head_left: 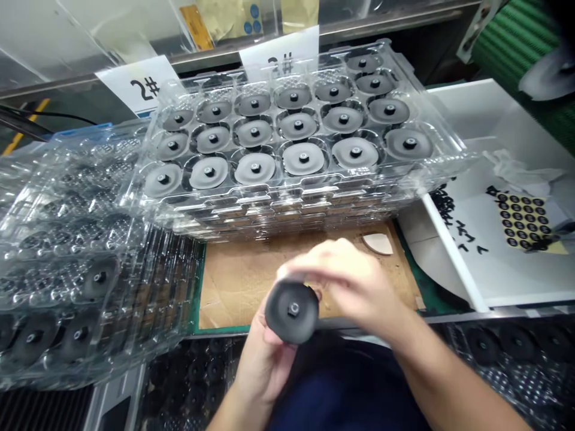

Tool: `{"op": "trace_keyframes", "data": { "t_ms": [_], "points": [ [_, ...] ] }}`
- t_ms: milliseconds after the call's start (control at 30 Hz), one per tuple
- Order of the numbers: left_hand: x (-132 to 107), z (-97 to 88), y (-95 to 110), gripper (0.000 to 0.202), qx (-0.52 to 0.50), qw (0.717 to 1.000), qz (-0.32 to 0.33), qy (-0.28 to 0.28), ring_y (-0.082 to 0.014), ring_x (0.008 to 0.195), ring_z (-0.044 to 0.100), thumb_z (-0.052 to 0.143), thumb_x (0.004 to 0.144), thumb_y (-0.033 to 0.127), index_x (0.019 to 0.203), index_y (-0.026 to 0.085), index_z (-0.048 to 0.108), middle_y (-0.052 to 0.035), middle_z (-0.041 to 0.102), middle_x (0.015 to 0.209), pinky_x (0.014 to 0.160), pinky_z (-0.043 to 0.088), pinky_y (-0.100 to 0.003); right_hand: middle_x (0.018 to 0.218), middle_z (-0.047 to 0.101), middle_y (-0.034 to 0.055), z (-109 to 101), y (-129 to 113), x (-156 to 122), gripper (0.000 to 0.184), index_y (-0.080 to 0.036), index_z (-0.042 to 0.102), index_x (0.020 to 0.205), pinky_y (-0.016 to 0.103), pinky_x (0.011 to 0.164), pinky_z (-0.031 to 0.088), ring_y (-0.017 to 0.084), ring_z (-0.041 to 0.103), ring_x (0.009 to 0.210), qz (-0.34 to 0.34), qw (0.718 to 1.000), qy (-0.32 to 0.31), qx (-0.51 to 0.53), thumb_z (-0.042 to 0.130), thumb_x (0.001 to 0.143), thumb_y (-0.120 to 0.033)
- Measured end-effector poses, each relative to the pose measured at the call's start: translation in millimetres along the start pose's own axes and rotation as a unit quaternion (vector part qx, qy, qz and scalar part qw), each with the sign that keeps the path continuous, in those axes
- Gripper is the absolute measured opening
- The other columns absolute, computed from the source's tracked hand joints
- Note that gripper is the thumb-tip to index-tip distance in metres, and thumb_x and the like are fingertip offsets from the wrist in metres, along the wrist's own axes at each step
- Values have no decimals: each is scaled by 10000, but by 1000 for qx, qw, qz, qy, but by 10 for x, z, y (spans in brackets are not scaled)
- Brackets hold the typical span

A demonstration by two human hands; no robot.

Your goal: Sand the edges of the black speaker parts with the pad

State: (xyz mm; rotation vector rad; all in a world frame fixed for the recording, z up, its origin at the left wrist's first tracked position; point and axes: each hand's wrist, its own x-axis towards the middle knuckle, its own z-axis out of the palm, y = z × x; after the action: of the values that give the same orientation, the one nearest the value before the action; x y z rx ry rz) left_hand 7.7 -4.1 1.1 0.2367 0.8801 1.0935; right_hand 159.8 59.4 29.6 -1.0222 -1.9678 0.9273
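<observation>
My left hand [269, 353] is closed around a round black part [291, 312], shaped like a shallow cup with a small metal-tipped hub at its centre, its face turned toward me. My right hand [344, 281] is at the part's upper right rim, fingers bent and blurred by motion. Whether it grips the rim or only touches it I cannot make out. Beyond both hands stands a stack of clear plastic trays [278, 200], the top one filled with rows of similar dark parts [303, 157].
Cardboard [233, 284] lies under my hands, with a pale offcut [378, 243] on it. More clear trays [90, 227] are stacked at left. A white bin [498, 278] at right holds small black pieces [462, 230] and a sticker sheet [523, 220]. Behind it runs a green belt [505, 45].
</observation>
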Motion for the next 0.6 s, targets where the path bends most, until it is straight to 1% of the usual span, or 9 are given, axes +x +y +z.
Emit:
{"op": "trace_keyframes", "data": {
  "t_ms": [67, 100, 200, 300, 367, 467, 500, 533, 600],
  "points": [
    [8, -18, 46, 578, -29, 999, 28, 24, -201, 977, 654, 799, 549, 462, 1090, 314, 660, 6, 670, 1185, 907, 489, -272, 970, 706, 34, 89, 277, -68, 246, -213, 682, 1021, 278, 775, 436, 151, 633, 880, 128, 992, 16, -8, 454, 930, -202],
    [11, -33, 67, 561, -40, 998, 35, 36, -205, 1003, 651, 786, 574, 450, 1104, 325, 654, 3, 647, 1236, 933, 479, -286, 965, 706, 44, 163, 405, -139, 238, -205, 683, 1026, 275, 767, 455, 156, 639, 877, 162, 987, 14, -12, 468, 923, -205],
    [32, -97, 97, 550, -51, 997, 41, 46, -239, 1076, 626, 772, 603, 433, 1123, 305, 648, -37, 635, 1260, 965, 467, -329, 829, 716, 47, 445, 678, -435, 211, -187, 716, 953, 278, 685, 496, 171, 661, 761, 184, 983, -22, -10, 518, 882, -205],
    [68, -148, 85, 534, -57, 996, 45, 41, -252, 1078, 626, 769, 632, 409, 1137, 287, 644, -58, 641, 1249, 957, 475, -346, 695, 701, 32, 594, 727, -619, 184, -186, 736, 854, 286, 593, 498, 178, 646, 630, 212, 977, -32, -16, 553, 840, -199],
    [86, -147, 74, 530, -54, 997, 42, 44, -249, 1092, 617, 772, 641, 389, 1144, 284, 641, -58, 638, 1254, 931, 491, -322, 774, 715, 44, 541, 612, -564, 205, -188, 725, 901, 284, 601, 502, 182, 657, 685, 232, 973, -14, -18, 525, 864, -221],
    [83, -103, 82, 553, -45, 997, 36, 53, -244, 1131, 590, 789, 620, 382, 1143, 275, 641, -59, 640, 1249, 889, 506, -275, 1021, 695, 60, 353, 241, -282, 251, -206, 654, 1082, 272, 706, 507, 177, 644, 904, 220, 973, 65, -8, 475, 917, -268],
    [74, -88, 94, 555, -44, 997, 32, 56, -234, 1133, 587, 792, 617, 380, 1141, 278, 642, -51, 645, 1241, 877, 508, -259, 1051, 686, 59, 301, 94, -179, 246, -202, 635, 1108, 269, 738, 501, 173, 632, 933, 182, 978, 102, 8, 494, 913, -253],
    [64, -78, 110, 538, -45, 997, 23, 57, -219, 1130, 587, 787, 626, 381, 1136, 283, 645, -40, 653, 1228, 875, 505, -244, 1033, 689, 54, 264, -46, -90, 243, -192, 626, 1113, 269, 750, 493, 164, 629, 908, 124, 986, 114, 12, 496, 910, -218],
    [44, -77, 149, 464, -47, 997, 2, 61, -188, 1112, 593, 772, 662, 357, 1108, 293, 662, -18, 671, 1191, 892, 489, -224, 953, 701, 59, 226, -262, 26, 235, -149, 625, 1088, 282, 742, 484, 159, 622, 821, 18, 996, 82, 16, 480, 904, -155]
  ]
}}
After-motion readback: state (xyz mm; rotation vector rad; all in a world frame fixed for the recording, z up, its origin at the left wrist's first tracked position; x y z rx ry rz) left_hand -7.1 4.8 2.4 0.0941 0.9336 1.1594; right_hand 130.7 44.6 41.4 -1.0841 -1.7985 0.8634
